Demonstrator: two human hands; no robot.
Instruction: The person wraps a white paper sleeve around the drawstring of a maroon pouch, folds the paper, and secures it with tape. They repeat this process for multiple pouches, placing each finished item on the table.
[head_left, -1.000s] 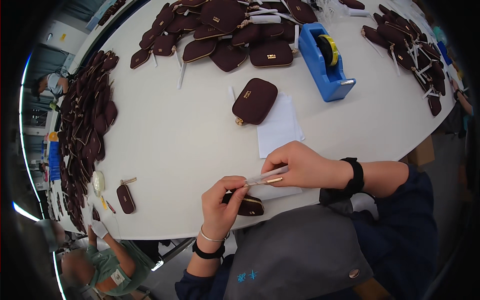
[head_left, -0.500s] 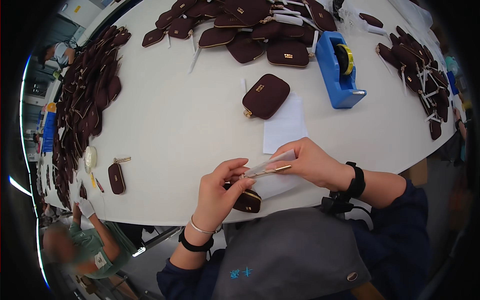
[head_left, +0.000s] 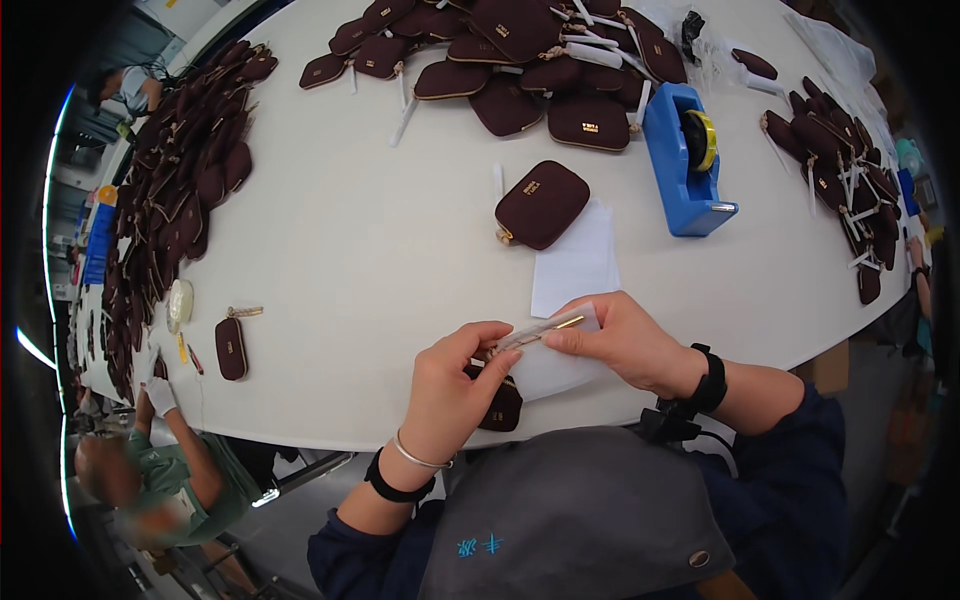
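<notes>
A small dark maroon zip pouch [head_left: 500,410] is at the table's near edge, partly hidden under my left hand [head_left: 452,378]. That hand is closed, its thumb and fingers pinching the cord of the pouch's zip pull beside a piece of thin white paper [head_left: 590,316]. My right hand [head_left: 630,345] pinches the paper and the pull's gold bar [head_left: 569,323], thumb on the near side. The bar lies along the paper, which is folded up behind it. More white paper [head_left: 555,372] lies below the two hands.
Beyond my hands, another maroon pouch [head_left: 542,205] rests on white sheets [head_left: 575,270]. A blue tape dispenser [head_left: 680,165] stands to its right. Pouches are heaped at the back [head_left: 510,60], left [head_left: 175,200] and right [head_left: 850,180]. A gloved co-worker [head_left: 165,470] sits at the left.
My right thumb has shifted down and left along the gold bar, leaving more of the bar showing against the paper. The view has shifted slightly.
</notes>
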